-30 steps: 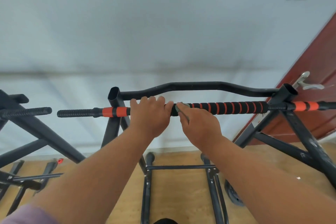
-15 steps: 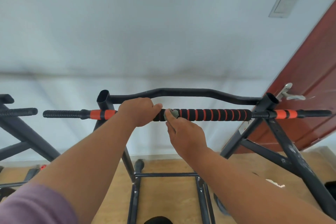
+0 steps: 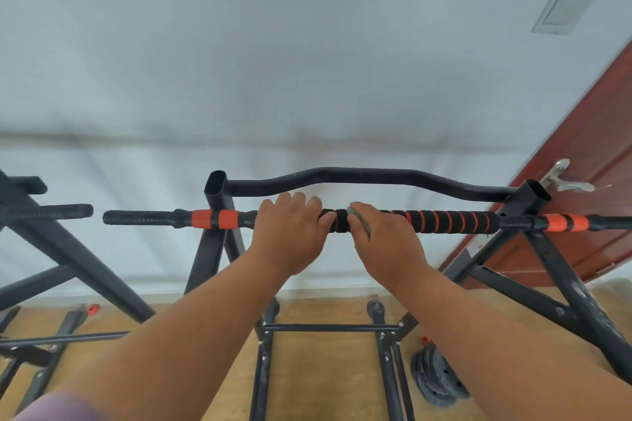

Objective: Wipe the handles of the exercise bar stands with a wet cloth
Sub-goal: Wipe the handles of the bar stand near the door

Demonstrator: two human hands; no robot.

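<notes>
Head view: both hands on handle.

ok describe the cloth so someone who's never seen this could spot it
Find the black and orange striped bar across the middle stand. Both hands grip it; the cloth is the grey-green scrap under the right hand, unlike the bare left hand.

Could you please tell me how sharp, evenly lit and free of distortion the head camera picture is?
Head view: soft, even light with no glare; wide-angle bending tilts the red door and splays the stand legs; left hand, right hand and striped handle are fairly sharp, the wall smeared.
</notes>
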